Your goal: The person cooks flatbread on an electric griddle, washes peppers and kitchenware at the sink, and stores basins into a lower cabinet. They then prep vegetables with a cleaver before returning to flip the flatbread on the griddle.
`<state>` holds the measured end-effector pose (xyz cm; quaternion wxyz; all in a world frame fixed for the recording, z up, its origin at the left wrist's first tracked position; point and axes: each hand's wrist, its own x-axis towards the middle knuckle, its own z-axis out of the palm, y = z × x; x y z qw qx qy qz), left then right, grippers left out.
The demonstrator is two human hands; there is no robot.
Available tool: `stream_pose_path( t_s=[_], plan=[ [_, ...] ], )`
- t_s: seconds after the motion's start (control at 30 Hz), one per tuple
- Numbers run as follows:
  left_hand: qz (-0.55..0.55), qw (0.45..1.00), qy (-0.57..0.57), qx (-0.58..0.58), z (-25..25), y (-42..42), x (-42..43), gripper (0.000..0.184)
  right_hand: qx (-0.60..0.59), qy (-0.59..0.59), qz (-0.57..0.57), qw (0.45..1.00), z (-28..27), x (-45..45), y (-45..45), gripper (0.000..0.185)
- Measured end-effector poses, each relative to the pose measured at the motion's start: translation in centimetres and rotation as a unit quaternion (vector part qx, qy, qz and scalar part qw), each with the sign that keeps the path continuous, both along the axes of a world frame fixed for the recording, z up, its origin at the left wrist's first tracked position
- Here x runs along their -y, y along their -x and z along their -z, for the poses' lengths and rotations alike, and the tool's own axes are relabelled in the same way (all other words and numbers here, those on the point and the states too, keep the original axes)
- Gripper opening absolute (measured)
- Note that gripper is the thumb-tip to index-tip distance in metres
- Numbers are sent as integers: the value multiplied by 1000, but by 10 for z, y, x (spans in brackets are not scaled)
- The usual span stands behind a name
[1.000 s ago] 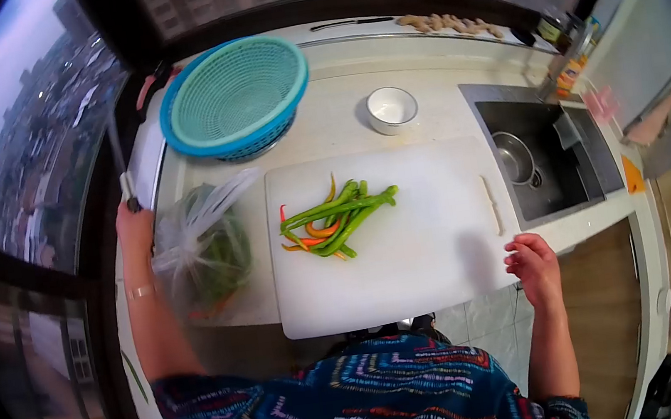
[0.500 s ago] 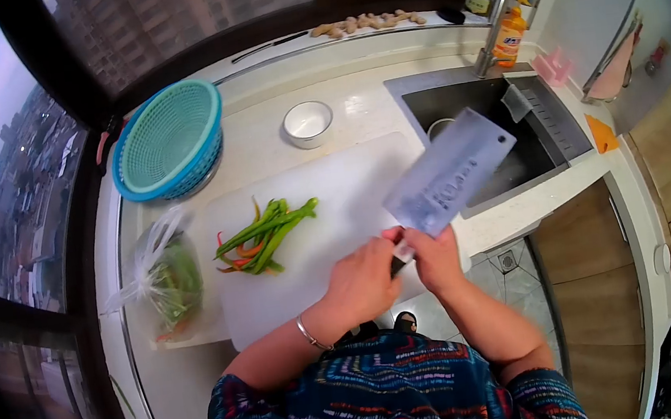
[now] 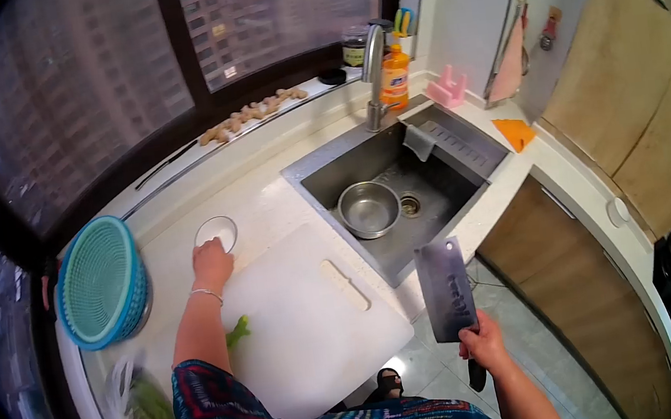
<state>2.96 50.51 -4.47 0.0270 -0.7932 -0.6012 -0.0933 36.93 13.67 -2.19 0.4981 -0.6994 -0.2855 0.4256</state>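
My left hand reaches across the cutting board's far left edge, its fingers closed at the near rim of a small white bowl. My right hand grips the black handle of a cleaver. The broad blade points up and away, off the right side of the white cutting board, in front of the sink. A bit of green pepper shows on the board beside my left forearm, which hides the other peppers.
A steel sink holds a metal pot. Blue-green baskets stand at left, near a plastic bag of greens. Ginger lies along the windowsill. An orange soap bottle stands by the faucet.
My left hand has left the cleaver and moved to the bowl. My right hand now holds the cleaver alone, off the board's right side. The view has turned right.
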Motion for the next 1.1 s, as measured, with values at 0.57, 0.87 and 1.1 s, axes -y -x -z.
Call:
stream_pose_path(
  t_s=[0.57, 0.87, 1.1],
  plan=[
    [-10, 318, 300, 900, -46, -43, 72, 38, -148, -102, -19, 984, -43, -55, 72, 31],
    [-7, 230, 379, 896, -36, -46, 152, 41, -308, -79, -174, 932, -18, -69, 99, 41],
    [-71, 327, 405, 851, -27, -67, 195, 39, 194, -62, -146, 968, -38, -131, 81, 29]
  ],
)
